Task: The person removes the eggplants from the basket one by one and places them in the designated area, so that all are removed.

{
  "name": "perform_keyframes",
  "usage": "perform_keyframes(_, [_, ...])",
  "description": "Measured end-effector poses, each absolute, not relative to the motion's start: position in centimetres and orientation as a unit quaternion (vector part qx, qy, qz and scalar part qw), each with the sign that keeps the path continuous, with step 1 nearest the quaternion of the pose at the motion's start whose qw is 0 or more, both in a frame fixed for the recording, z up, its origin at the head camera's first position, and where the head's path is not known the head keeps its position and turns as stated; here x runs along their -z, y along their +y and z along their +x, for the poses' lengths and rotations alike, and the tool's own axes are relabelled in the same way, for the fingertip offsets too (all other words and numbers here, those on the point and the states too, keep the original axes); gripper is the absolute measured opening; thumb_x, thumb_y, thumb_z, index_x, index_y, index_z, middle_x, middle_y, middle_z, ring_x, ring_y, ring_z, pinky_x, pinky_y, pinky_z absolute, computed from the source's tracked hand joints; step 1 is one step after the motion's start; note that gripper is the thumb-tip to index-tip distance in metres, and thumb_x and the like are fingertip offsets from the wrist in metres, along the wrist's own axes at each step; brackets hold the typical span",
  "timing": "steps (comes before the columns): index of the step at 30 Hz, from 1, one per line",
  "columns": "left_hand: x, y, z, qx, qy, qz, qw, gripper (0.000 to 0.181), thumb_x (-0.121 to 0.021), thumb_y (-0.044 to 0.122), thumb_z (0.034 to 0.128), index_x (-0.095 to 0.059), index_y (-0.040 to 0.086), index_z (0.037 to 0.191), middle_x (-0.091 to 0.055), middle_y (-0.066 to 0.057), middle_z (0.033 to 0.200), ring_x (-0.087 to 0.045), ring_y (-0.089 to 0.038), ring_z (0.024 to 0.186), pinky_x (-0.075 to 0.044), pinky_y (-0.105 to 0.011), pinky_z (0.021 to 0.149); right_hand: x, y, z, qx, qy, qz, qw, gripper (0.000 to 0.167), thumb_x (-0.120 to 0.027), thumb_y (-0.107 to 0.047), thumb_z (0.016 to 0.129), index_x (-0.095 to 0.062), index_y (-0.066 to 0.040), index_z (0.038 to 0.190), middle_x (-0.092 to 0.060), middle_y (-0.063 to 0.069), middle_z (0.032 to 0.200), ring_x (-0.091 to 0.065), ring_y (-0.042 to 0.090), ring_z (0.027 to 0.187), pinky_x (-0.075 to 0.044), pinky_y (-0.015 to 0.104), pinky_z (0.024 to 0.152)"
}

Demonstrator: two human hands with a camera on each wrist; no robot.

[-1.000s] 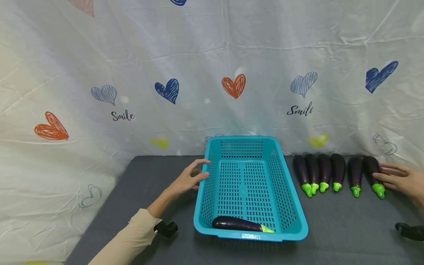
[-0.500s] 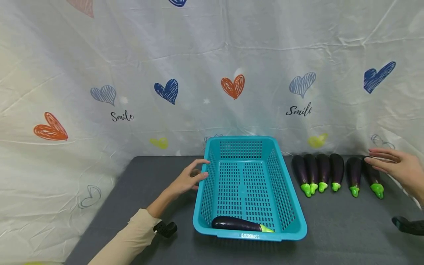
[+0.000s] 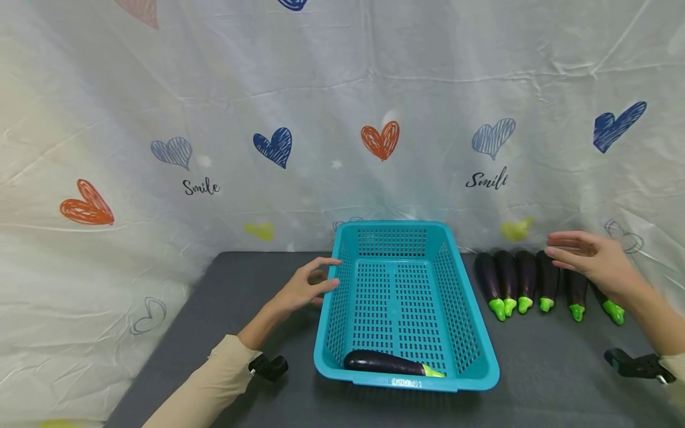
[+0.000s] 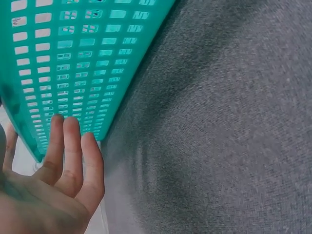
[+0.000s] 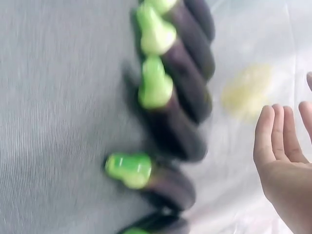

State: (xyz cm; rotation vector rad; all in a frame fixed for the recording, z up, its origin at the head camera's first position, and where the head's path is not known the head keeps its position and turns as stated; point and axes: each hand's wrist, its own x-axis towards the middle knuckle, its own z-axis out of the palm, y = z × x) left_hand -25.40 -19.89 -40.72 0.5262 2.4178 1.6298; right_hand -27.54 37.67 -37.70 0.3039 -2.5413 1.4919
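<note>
A blue-green perforated plastic basket (image 3: 396,380) stands mid-table, with one dark eggplant (image 3: 382,362) lying crosswise along its near wall. My left hand (image 3: 305,288) rests at its left rim; in the left wrist view, straight fingers (image 4: 72,156) lie along the outer side wall (image 4: 85,63). To the basket's right, several eggplants with green caps form a row, including the leftmost eggplant (image 3: 488,279). My right hand (image 3: 605,258) hovers above the row's right part, holding nothing, fingers loosely extended. It partly hides the rightmost eggplant (image 3: 611,309). The right wrist view is blurred.
A dark grey cloth (image 3: 257,273) covers the table. Behind it hangs a pale curtain (image 3: 321,89) printed with hearts and words. Black wrist cameras sit on the left wrist (image 3: 269,367) and the right wrist (image 3: 631,362).
My right hand has lifted from the rightmost eggplant and moved left over the row, leaving that eggplant on the table. My left hand and the basket have stayed put.
</note>
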Motion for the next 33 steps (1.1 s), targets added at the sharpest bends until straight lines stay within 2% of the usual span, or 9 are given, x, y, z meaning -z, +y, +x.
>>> perform_keyframes(2, [40.6, -20.0, -25.4, -0.548, 0.813, 0.176, 0.089, 0.050, -0.068, 0.030, 0.1013, -0.051, 0.027, 0.148, -0.058, -0.015, 0.130, -0.059, -0.030, 0.116, -0.056, -0.051, 0.087, 37.4, 36.6, -27.3, -0.507, -0.850, 0.120, 0.079, 0.039, -0.069, -0.012, 0.100, -0.056, 0.002, 0.134, -0.062, -0.018, 0.114, -0.064, -0.004, 0.096, -0.057, 0.024, 0.078])
perform_keyframes(5, [40.4, -20.1, -25.5, -0.549, 0.812, 0.176, 0.091, 0.051, -0.069, 0.031, 0.1007, -0.052, 0.025, 0.149, -0.054, -0.015, 0.138, -0.056, -0.032, 0.122, -0.054, -0.054, 0.089, 37.0, 35.1, -26.9, -0.515, -0.843, 0.140, 0.063, 0.035, -0.066, -0.007, 0.101, -0.057, 0.000, 0.134, -0.064, -0.016, 0.115, -0.065, -0.001, 0.098, -0.058, 0.028, 0.079])
perform_keyframes(10, [40.2, -20.2, -25.4, -0.557, 0.806, 0.175, 0.098, 0.052, -0.070, 0.031, 0.0995, -0.053, 0.026, 0.149, -0.049, -0.014, 0.146, -0.051, -0.033, 0.130, -0.050, -0.060, 0.094, 37.0, 32.9, -26.3, -0.525, -0.832, 0.175, 0.041, 0.036, -0.066, -0.007, 0.101, -0.056, 0.000, 0.135, -0.064, -0.010, 0.118, -0.066, 0.002, 0.102, -0.058, 0.029, 0.080])
perform_keyframes(16, [40.4, -20.3, -25.4, -0.561, 0.805, 0.168, 0.097, 0.053, -0.072, 0.031, 0.0984, -0.054, 0.027, 0.148, -0.050, -0.013, 0.145, -0.051, -0.033, 0.130, -0.050, -0.059, 0.095, 36.9, 30.5, -25.4, -0.532, -0.823, 0.199, 0.022, 0.042, -0.065, -0.009, 0.102, -0.052, 0.007, 0.138, -0.064, -0.003, 0.124, -0.066, 0.008, 0.107, -0.058, 0.034, 0.082])
perform_keyframes(24, [40.4, -20.2, -25.3, -0.574, 0.797, 0.158, 0.099, 0.052, -0.072, 0.031, 0.0977, -0.055, 0.028, 0.147, -0.041, -0.015, 0.152, -0.041, -0.033, 0.138, -0.048, -0.060, 0.096, 36.2, 27.5, -24.3, -0.526, -0.813, 0.248, 0.009, 0.038, -0.064, -0.009, 0.102, -0.055, 0.005, 0.136, -0.064, 0.011, 0.127, -0.069, 0.015, 0.105, -0.058, 0.033, 0.083])
perform_keyframes(27, [40.4, -20.2, -25.3, -0.577, 0.795, 0.159, 0.100, 0.052, -0.072, 0.031, 0.0978, -0.055, 0.027, 0.147, -0.040, -0.017, 0.153, -0.041, -0.033, 0.138, -0.048, -0.061, 0.096, 36.1, 26.4, -24.0, -0.535, -0.802, 0.264, -0.004, 0.037, -0.064, -0.007, 0.102, -0.054, 0.007, 0.136, -0.063, 0.017, 0.127, -0.069, 0.018, 0.105, -0.058, 0.034, 0.083])
perform_keyframes(33, [40.4, -20.2, -25.3, -0.580, 0.792, 0.160, 0.103, 0.053, -0.073, 0.031, 0.0978, -0.055, 0.027, 0.148, -0.041, -0.016, 0.152, -0.042, -0.034, 0.138, -0.048, -0.062, 0.096, 36.0, 24.6, -23.4, -0.543, -0.789, 0.287, -0.026, 0.038, -0.064, -0.005, 0.102, -0.055, 0.007, 0.136, -0.062, 0.020, 0.130, -0.067, 0.018, 0.110, -0.058, 0.033, 0.084])
